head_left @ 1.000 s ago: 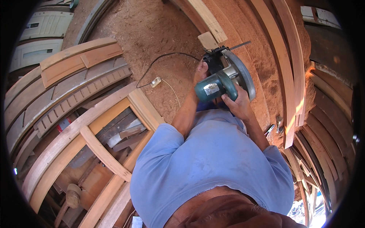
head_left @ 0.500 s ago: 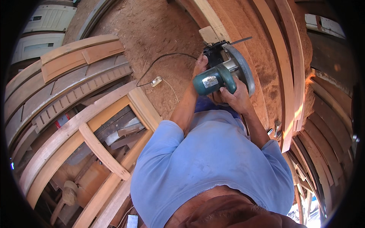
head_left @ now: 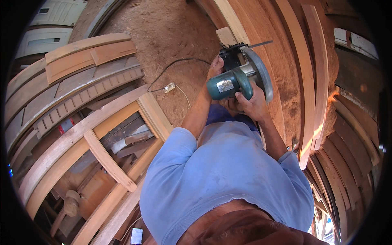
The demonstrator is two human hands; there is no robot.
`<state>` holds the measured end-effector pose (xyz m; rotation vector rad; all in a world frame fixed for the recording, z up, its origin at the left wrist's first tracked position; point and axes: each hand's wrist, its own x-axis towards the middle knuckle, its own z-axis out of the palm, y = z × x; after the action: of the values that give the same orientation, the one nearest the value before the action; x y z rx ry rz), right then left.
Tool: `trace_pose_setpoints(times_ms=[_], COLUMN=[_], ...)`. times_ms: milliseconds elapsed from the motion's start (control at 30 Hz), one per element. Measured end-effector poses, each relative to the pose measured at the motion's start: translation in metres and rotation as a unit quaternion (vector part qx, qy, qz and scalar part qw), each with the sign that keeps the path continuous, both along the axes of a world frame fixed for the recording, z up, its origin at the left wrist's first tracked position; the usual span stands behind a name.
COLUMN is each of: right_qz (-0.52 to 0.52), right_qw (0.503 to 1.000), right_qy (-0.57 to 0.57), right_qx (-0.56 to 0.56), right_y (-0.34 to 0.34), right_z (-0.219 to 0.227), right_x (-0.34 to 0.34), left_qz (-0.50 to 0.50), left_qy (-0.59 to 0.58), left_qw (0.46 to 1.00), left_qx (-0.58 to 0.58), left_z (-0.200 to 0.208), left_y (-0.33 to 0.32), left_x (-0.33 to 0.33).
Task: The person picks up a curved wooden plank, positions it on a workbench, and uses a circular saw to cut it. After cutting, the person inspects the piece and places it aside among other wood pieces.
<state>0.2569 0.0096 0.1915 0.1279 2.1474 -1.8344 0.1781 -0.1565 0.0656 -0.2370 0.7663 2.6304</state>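
A green circular saw (head_left: 219, 87) with a grey blade guard is held in front of my body, above the sawdust-covered bench. My right hand (head_left: 254, 103) is wrapped round its rear handle. At the far side, my left hand (head_left: 215, 67) grips the saw by its black base, the thumb lying on top. A thin metal bar (head_left: 261, 43) juts out to the right from that base. Just beyond the saw lie a light wooden strip (head_left: 230, 20) and a short wood block (head_left: 225, 36). The blade is hidden from view.
A black power cord (head_left: 171, 63) loops left over the floor near a white plug connector (head_left: 169, 87). Long planks (head_left: 304, 81) lie along the bench's right. Wooden frames (head_left: 110, 161) stand at the left, with stacked panels (head_left: 87, 65) behind. More boards (head_left: 339, 175) lean at the right.
Both hands keep the same hold on the saw, which has barely moved. The surroundings have shifted only slightly in view.
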Motion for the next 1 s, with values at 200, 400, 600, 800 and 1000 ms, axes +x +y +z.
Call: trace_pose_setpoints(times_ms=[200, 400, 600, 800, 1000], right_qz=[0.005, 0.004, 0.004, -0.002, 0.003], right_qw=[1.000, 0.999, 1.000, 1.000, 1.000], right_qy=[-0.017, -0.032, -0.026, -0.010, -0.011], right_qx=[0.010, -0.002, -0.003, -0.011, 0.002], right_y=[-0.003, -0.006, -0.008, -0.012, -0.014], right_z=[0.002, 0.004, 0.005, 0.007, 0.013], right_x=[-0.020, -0.025, -0.030, -0.035, -0.041], left_qz=[0.001, 0.011, 0.008, 0.012, 0.014], left_qy=[0.004, 0.005, 0.013, 0.014, 0.019], left_qw=[1.000, 1.000, 1.000, 1.000, 1.000], left_qx=[-0.009, -0.006, -0.022, -0.018, -0.002], left_z=[-0.005, -0.016, -0.022, -0.019, -0.020], left_y=[-0.007, -0.009, -0.013, -0.014, -0.014], left_x=[-0.017, -0.023, -0.027, -0.033, -0.039])
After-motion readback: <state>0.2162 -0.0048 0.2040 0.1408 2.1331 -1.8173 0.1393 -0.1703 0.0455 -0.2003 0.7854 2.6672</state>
